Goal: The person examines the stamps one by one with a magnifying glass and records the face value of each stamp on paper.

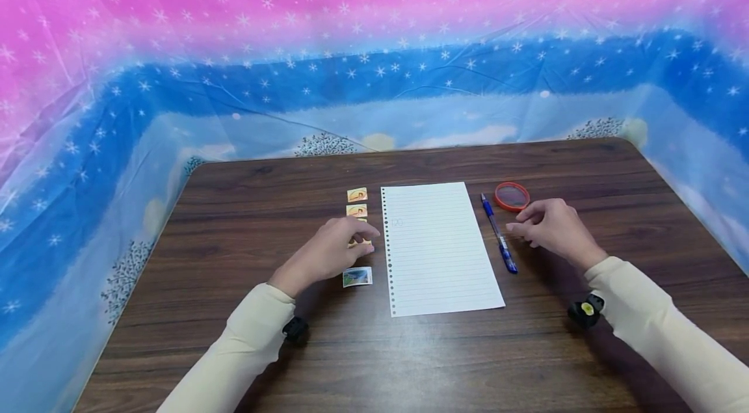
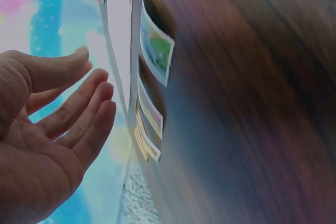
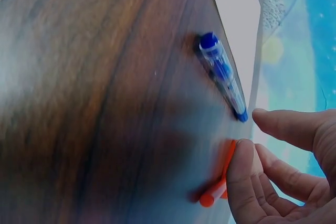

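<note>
My left hand, fingers loosely bent, hovers over a column of small stamps and hides part of it. Two yellowish stamps show beyond the hand, and a stamp with a blue-green picture lies nearer. In the left wrist view the hand holds nothing, and the stamps look slightly curled. To the right, my right hand is held with thumb and fingers apart, gripping nothing. A red-rimmed magnifying glass lies just beyond its fingertips; a blue pen lies to their left.
Between the hands a lined sheet of paper with punched holes lies flat; a small drawn mark is near its left edge. The dark wooden table ends at a snowflake-patterned cloth behind and at the sides.
</note>
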### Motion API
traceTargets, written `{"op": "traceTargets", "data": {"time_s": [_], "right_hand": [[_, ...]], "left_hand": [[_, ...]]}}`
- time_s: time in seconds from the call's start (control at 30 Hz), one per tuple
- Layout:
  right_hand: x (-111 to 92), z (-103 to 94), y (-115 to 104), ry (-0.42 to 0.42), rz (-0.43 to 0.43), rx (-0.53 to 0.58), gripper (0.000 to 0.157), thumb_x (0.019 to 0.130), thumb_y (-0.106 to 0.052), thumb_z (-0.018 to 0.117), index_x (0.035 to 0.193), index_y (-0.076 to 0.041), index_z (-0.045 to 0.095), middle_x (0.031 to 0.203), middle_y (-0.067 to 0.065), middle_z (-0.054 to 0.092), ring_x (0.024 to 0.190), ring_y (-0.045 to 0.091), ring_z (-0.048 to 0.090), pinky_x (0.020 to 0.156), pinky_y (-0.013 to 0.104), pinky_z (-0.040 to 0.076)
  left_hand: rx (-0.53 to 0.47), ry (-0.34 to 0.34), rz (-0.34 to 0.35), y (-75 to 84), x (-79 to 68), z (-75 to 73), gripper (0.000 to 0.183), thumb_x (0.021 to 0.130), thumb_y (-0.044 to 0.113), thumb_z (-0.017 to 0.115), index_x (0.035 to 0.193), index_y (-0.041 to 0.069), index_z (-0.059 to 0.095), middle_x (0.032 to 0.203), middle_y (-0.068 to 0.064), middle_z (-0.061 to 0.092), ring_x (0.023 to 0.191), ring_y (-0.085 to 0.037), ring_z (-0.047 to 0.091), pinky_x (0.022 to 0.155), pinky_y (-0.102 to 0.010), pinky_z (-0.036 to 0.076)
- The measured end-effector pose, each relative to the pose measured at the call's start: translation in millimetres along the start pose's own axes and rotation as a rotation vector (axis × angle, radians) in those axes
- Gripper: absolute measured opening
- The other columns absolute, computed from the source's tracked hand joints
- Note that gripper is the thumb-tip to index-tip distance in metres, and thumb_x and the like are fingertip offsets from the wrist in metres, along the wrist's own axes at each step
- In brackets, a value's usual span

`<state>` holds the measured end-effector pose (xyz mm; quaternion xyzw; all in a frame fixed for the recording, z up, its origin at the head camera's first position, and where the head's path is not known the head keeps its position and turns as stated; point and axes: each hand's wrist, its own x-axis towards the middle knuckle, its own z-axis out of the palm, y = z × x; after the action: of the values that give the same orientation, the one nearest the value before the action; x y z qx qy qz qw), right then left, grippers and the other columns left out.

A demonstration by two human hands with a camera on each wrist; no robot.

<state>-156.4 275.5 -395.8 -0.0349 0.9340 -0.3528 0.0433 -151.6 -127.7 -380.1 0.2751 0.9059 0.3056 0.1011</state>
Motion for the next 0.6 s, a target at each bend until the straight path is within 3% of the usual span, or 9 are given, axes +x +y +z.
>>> {"op": "traceTargets", "data": {"time_s": [0.23, 0.6], "right_hand": [[0.9, 8.5, -4.6, -0.030, -0.011, -0.009, 0.035, 0.089, -0.031, 0.080, 0.100, 0.001, 0.072, 0.080, 0.007, 0.071, 0.065, 0.020, 0.067, 0.059, 0.035, 0.053], [4.5, 21.4, -6.8, -0.051, -0.005, -0.037, 0.034, 0.088, -0.031, 0.080, 0.096, 0.001, 0.070, 0.074, 0.005, 0.066, 0.061, 0.017, 0.066, 0.055, 0.035, 0.052]], "left_hand": [[0.030, -0.024, 0.091, 10.6, 3.7, 9.1, 0.031, 0.098, 0.009, 0.068, 0.127, -0.002, 0.067, 0.122, -0.014, 0.068, 0.113, -0.028, 0.064, 0.095, -0.043, 0.052], [0.091, -0.132, 0.098, 24.2, 3.6, 20.6, 0.046, 0.101, 0.021, 0.066, 0.142, 0.004, 0.057, 0.141, -0.014, 0.057, 0.129, -0.027, 0.054, 0.104, -0.045, 0.046]]}}
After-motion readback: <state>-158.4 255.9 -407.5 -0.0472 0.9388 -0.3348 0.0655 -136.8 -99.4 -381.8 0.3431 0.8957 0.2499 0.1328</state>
